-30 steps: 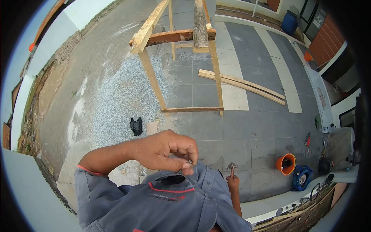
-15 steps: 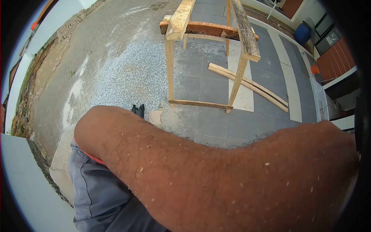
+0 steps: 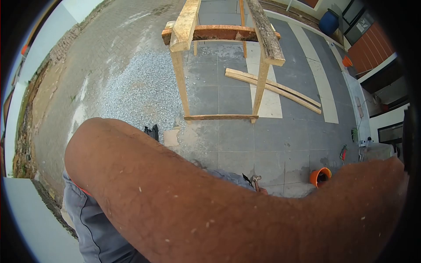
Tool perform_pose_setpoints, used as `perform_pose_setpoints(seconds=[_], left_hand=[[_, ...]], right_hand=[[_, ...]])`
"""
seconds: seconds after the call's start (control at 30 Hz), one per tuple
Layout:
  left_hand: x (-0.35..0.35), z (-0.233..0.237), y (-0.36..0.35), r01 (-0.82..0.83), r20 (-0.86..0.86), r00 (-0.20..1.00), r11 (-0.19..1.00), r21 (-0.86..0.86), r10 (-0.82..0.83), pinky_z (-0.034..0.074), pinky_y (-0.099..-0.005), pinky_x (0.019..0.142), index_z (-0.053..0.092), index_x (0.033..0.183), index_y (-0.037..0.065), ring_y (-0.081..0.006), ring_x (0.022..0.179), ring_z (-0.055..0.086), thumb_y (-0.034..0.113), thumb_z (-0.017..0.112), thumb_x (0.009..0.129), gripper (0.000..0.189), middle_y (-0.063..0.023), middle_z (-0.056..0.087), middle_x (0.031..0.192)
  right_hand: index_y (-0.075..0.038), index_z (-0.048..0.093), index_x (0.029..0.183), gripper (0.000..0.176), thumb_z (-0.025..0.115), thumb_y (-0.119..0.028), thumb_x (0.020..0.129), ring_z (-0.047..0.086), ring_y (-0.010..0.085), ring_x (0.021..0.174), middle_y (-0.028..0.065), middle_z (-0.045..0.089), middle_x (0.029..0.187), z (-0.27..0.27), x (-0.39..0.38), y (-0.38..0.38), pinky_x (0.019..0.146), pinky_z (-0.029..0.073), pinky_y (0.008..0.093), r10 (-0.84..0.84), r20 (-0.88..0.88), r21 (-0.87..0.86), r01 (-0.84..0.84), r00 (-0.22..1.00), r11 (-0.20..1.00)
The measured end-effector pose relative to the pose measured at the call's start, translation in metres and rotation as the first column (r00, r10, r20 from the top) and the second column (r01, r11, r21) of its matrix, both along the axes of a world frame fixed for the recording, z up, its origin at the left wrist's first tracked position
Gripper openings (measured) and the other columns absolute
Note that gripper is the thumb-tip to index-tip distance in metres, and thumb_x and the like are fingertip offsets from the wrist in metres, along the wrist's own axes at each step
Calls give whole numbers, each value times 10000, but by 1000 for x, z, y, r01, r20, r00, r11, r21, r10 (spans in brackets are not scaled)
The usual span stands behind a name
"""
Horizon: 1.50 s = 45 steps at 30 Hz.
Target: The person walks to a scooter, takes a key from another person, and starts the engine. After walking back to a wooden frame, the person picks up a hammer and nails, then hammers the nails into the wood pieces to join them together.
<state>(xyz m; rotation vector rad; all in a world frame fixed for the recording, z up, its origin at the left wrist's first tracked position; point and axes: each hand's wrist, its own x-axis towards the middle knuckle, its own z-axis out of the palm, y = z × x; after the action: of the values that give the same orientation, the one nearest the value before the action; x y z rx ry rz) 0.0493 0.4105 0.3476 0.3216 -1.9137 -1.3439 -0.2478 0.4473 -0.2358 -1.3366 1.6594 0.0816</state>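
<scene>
My left forearm, flecked with small pale chips, crosses the lower view from a bent elbow at left. My left hand (image 3: 381, 175) is at the right edge, close to the camera; its fingers are hidden. Below the forearm's upper edge, a hammer (image 3: 256, 179) shows its metal head and a short bit of handle. A small part of my right hand (image 3: 263, 191) appears against the handle, seemingly closed on it; my forearm covers the rest. Grey trousers (image 3: 94, 219) show at lower left, and more grey cloth lies beside the hammer.
A wooden trestle frame (image 3: 219, 33) stands ahead on grey tiles. Two timber strips (image 3: 276, 90) lie beside it, with a gravel heap (image 3: 140, 87) to its left. An orange bucket (image 3: 320, 175) is at right. A blue barrel (image 3: 329, 23) stands farther back.
The view has shifted, so the frame sits farther left and slightly higher. My left forearm appears lower, uncovering the hammer, part of my right hand and the near orange bucket.
</scene>
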Motion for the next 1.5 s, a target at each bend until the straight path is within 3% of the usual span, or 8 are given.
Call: perform_pose_setpoints(seconds=[0.3, 0.43, 0.6, 0.7, 0.83, 1.17, 1.3, 1.5], left_hand=[[-8, 13, -16, -20, 100, 995, 1000, 13, 18, 552, -427, 637, 660, 762, -88, -334, 747, 703, 0, 659, 726, 95, -233, 694, 807], [2, -24, -42, -208, 375, 912, 976, 68, 168, 557, -447, 641, 668, 723, -92, -358, 754, 710, 3, 679, 699, 98, -247, 697, 799], [116, -245, -31, -736, 697, 338, 639, -224, 633, 511, -487, 824, 614, 1020, -23, -398, 980, 633, 53, 612, 726, 304, -215, 636, 1054], [196, -394, 67, -804, 885, -103, 486, -343, 455, 549, -487, 784, 595, 1029, -32, -414, 950, 641, 79, 649, 714, 338, -242, 612, 1023], [184, -499, 211, -894, 996, -82, 441, -82, 18, 556, -487, 849, 634, 1138, 6, -405, 1021, 651, 207, 667, 789, 404, -240, 616, 1140], [283, -431, 100, -978, 623, -41, -160, 137, 781, 530, -330, 726, 691, 993, -23, -212, 771, 690, -29, 576, 871, 168, -162, 718, 892], [342, -349, 31, -917, 329, 7, -125, 378, 944, 488, -263, 724, 679, 1036, -34, -115, 806, 625, 42, 595, 933, 153, -51, 682, 878], [391, -218, -91, -979, 138, -33, -59, 194, 990, 438, -238, 686, 691, 1000, -18, -79, 751, 534, 276, 676, 946, 299, -14, 650, 855]], right_hand=[[23, 648, 761, 270, 795, -203, 741, 666, 212, 611, 122, 665, 671, -35, -32, 22, 585, 530, 361, -27, -21, 58, 28, 999, 998], [16, 655, 742, 220, 790, -158, 735, 656, 225, 577, 130, 656, 654, -84, -10, -26, 550, 517, 377, 317, -87, -403, -324, 944, 856], [21, 645, 756, 191, 775, -118, 756, 603, 190, 508, 105, 613, 609, 52, 46, -5, 483, 493, 369, 39, 85, -145, -27, 996, 989], [21, 635, 796, 207, 770, -135, 781, 578, 167, 491, 86, 602, 621, 57, 58, -12, 459, 486, 340, 24, 136, -193, 3, 990, 981], [15, 628, 836, 203, 766, -128, 796, 548, 135, 513, 51, 580, 649, 92, 96, -38, 447, 476, 303, -118, 245, -106, 147, 962, 983], [-33, 570, 883, 135, 670, -116, 917, 472, 64, 572, -14, 520, 697, 202, 252, -122, 457, 418, 228, 229, 583, -675, 307, 780, 670], [3, 609, 962, 123, 654, -111, 957, 474, 57, 641, -2, 535, 709, 280, 314, -137, 564, 408, 231, 168, 743, -561, 466, 648, 684], [58, 599, 1222, 347, 657, -176, 972, 610, 124, 684, 40, 605, 734, 345, 379, -166, 618, 496, 280, 371, 744, -616, 355, 556, 703]])
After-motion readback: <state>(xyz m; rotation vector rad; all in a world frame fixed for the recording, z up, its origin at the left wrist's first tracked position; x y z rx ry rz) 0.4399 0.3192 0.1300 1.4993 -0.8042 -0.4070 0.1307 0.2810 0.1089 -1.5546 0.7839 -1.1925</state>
